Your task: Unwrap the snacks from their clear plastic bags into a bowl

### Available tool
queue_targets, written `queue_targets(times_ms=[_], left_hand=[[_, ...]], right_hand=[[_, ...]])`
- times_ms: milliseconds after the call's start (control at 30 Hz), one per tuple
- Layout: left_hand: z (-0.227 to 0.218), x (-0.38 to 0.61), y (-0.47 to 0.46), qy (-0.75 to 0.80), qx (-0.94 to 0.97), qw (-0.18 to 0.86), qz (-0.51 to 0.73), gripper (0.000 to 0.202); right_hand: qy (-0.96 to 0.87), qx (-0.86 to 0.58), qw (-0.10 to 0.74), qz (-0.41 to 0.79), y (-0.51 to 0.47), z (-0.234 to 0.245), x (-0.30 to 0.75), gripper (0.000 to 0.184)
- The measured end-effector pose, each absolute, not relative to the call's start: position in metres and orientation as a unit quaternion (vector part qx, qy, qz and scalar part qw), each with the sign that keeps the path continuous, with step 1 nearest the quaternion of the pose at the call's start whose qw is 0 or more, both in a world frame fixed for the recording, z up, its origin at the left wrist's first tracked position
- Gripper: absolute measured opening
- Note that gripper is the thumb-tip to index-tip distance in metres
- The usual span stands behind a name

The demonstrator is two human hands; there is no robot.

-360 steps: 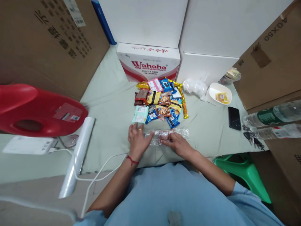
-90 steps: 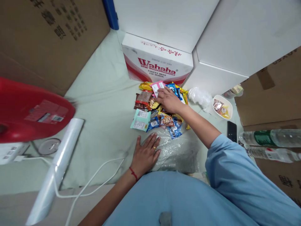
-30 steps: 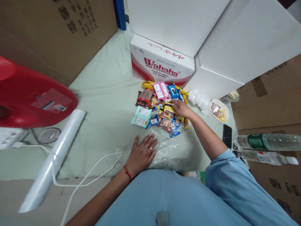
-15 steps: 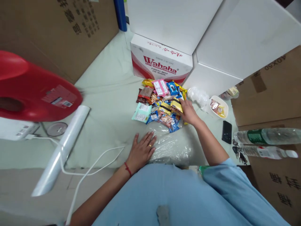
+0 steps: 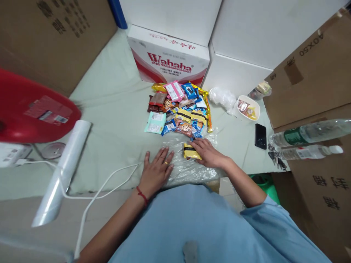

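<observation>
A yellow packet (image 5: pixel 191 151) moved onto film (image 5: pixel 181 172) on pale cloth (image 5: pixel 109 91) between cardboard boxes (image 5: pixel 315 84).

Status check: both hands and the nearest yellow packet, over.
Left hand flat at left edge of plastic film. Right hand holding yellow packet over it. Snack pile just beyond, not blocking.

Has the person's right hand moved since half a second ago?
Yes. The right hand has moved away from the white and red cardboard box, toward the blue cloth shirt, and holds a yellow plastic packet with a black band.
</observation>
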State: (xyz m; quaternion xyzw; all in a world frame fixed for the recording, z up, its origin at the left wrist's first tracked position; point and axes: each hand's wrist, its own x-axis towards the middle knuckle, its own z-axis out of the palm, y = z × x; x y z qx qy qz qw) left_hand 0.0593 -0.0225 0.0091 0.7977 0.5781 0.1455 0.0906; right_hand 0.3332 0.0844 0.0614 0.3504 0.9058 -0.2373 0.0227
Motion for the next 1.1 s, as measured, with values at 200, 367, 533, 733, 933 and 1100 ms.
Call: queue_targets(times_ms=[200,367,533,733,933,1100], left_hand=[[0.009,0.061,-0.023,0.580,0.797,0.089,0.145,0.053],[0.010,0.060,-0.023,0.578,0.798,0.088,0.148,0.054],[0.010,0.060,-0.024,0.580,0.796,0.085,0.150,0.054],[0.009,0.061,-0.024,0.581,0.794,0.094,0.154,0.055],[0.013,0.063,-0.027,0.598,0.780,0.100,0.155,0.053],[0.012,0.060,-0.031,0.598,0.777,0.100,0.170,0.058]], right_hand=[[0.899,0.385,-0.014,-0.208,0.079,0.072,0.316,0.083],[0.900,0.390,-0.010,-0.197,0.078,0.073,0.308,0.058],[0.909,0.379,0.013,-0.173,0.079,0.070,0.313,0.054],[0.902,0.392,-0.028,-0.177,0.076,0.085,0.316,0.053],[0.880,0.442,-0.067,-0.161,0.072,0.093,0.306,0.054],[0.879,0.445,-0.014,-0.168,0.063,0.066,0.285,0.055]])
